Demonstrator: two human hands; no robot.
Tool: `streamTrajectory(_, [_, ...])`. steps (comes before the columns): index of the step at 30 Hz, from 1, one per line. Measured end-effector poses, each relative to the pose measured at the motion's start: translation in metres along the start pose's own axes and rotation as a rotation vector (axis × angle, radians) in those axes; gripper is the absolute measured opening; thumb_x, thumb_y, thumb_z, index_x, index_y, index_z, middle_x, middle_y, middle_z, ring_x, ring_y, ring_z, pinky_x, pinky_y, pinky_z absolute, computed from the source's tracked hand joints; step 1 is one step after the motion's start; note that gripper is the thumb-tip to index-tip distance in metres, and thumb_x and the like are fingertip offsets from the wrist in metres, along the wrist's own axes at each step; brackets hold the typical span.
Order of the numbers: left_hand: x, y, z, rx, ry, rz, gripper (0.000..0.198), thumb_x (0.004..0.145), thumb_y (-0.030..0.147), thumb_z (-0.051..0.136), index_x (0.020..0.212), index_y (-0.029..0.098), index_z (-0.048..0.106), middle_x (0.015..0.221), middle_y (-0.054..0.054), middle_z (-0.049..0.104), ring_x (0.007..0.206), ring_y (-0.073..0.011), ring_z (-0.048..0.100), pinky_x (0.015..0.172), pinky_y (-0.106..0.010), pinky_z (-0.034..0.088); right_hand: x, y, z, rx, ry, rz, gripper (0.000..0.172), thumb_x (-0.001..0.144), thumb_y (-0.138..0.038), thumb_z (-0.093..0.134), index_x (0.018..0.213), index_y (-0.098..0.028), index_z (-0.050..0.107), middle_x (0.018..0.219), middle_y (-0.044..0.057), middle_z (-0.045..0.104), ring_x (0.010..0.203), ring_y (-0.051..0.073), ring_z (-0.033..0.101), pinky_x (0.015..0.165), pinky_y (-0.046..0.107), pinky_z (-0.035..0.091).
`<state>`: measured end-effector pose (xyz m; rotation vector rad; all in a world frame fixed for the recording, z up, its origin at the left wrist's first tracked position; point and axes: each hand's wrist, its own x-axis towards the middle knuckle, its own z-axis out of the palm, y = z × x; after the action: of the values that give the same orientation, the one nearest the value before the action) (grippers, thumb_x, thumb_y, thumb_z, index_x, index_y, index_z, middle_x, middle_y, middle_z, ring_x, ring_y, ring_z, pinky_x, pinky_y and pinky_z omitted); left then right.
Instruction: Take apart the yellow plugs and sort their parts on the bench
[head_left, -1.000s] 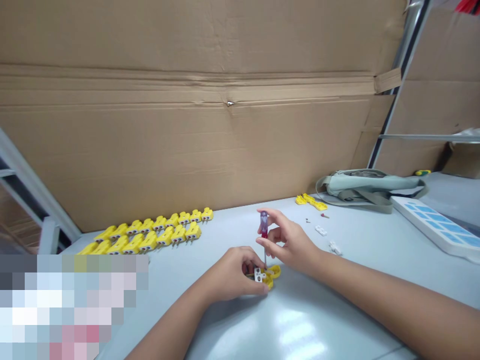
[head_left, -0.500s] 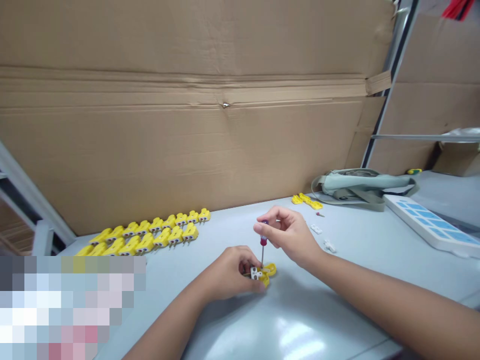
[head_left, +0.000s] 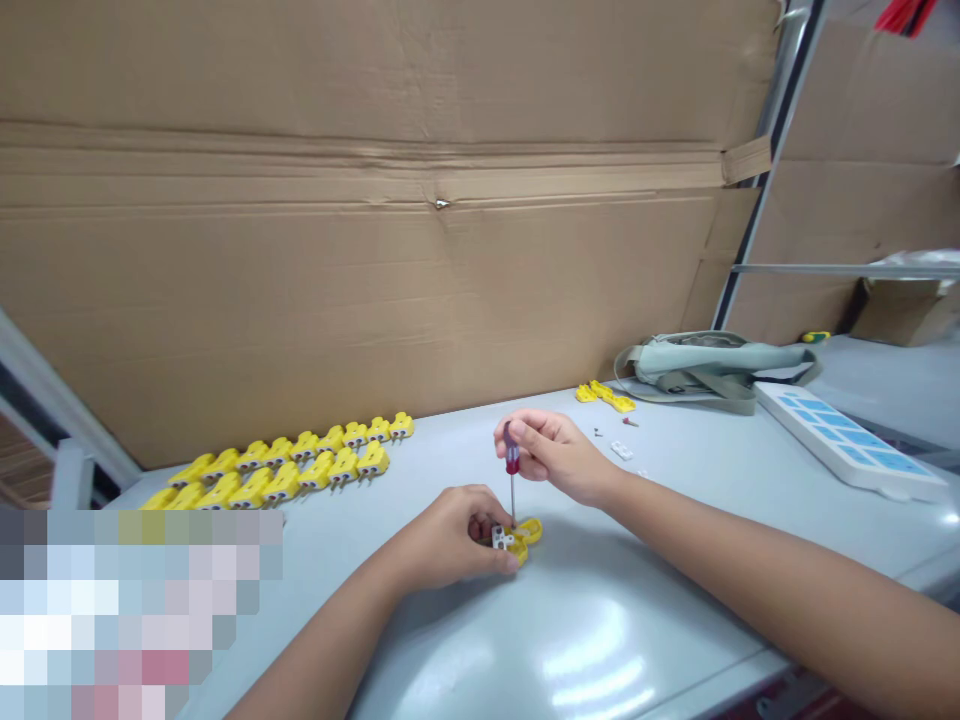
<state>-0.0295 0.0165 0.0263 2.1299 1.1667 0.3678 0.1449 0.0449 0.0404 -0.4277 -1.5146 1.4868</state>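
Observation:
My left hand (head_left: 459, 538) is closed around a yellow electrical plug (head_left: 529, 530) with a white insert (head_left: 501, 538), held low over the table. My right hand (head_left: 553, 452) grips a small screwdriver (head_left: 512, 460) by its purple and red handle. The screwdriver stands nearly upright, its thin shaft pointing down. Its tip meets the yellow plug beside my left fingertips; the exact contact point is too small to make out. My left fingers cover part of the plug.
Two rows of yellow plugs (head_left: 281, 482) line the left. Yellow plug parts (head_left: 604, 396), a white piece (head_left: 622, 450) and a small red-headed item (head_left: 630, 422) lie to the right. Beyond are a grey-green bag (head_left: 705, 362) and a white-and-blue tray (head_left: 851, 440). Cardboard (head_left: 375, 300) walls the back.
My right fingers have shifted around the screwdriver handle, while its tip stays at the plug. The view has moved slightly, so everything appears a little further left.

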Motion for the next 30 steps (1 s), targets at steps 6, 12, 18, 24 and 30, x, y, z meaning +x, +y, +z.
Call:
streamTrajectory(6, [0.0,0.002,-0.001,-0.007,0.0,-0.022,0.034,0.06,0.037,0.071,0.088,0.017,0.068,0.084,-0.003,0.061,0.07,-0.0155,0.051,0.064,-0.026,0.041,-0.004,0.003,0.002,0.178,-0.084,0.038,0.028,0.081,-0.045,0.056,0.083,-0.016,0.053,0.066,-0.004,0.046,0.05,0.003,0.036,0.045,0.018,0.024])
streamTrajectory(12, [0.0,0.001,0.0,-0.032,0.001,-0.023,0.033,0.061,0.037,0.07,0.088,0.018,0.067,0.084,-0.003,0.06,0.07,-0.0156,0.052,0.065,-0.027,0.043,-0.009,0.005,0.003,0.114,0.007,0.033,0.035,0.071,-0.035,0.07,0.073,-0.02,0.038,0.068,-0.005,0.053,0.054,0.006,0.041,0.048,0.019,0.026])
streamTrajectory(18, [-0.001,0.002,-0.001,0.005,-0.009,-0.013,0.034,0.062,0.038,0.069,0.09,0.018,0.068,0.088,-0.004,0.061,0.072,-0.0156,0.052,0.066,-0.027,0.043,-0.01,0.0,0.005,-0.043,-0.109,0.005,0.035,0.086,-0.049,0.045,0.08,-0.016,0.05,0.072,-0.002,0.048,0.046,0.003,0.029,0.044,0.021,0.021])
streamTrajectory(24, [-0.003,0.006,-0.001,0.02,0.011,-0.003,0.031,0.063,0.036,0.067,0.089,0.019,0.069,0.084,-0.003,0.06,0.067,-0.0139,0.05,0.063,-0.026,0.043,-0.013,0.008,0.003,0.121,-0.153,0.069,0.033,0.078,-0.048,0.057,0.083,-0.018,0.045,0.065,-0.007,0.043,0.042,0.002,0.025,0.041,0.02,0.016])
streamTrajectory(30, [-0.003,0.008,0.0,0.037,0.036,0.027,0.024,0.063,0.025,0.062,0.085,0.018,0.069,0.079,-0.002,0.058,0.06,-0.0114,0.047,0.057,-0.024,0.04,-0.011,0.02,0.0,0.078,-0.031,0.05,0.037,0.068,-0.038,0.071,0.072,-0.019,0.04,0.071,-0.004,0.058,0.04,0.002,0.035,0.041,0.019,0.024])
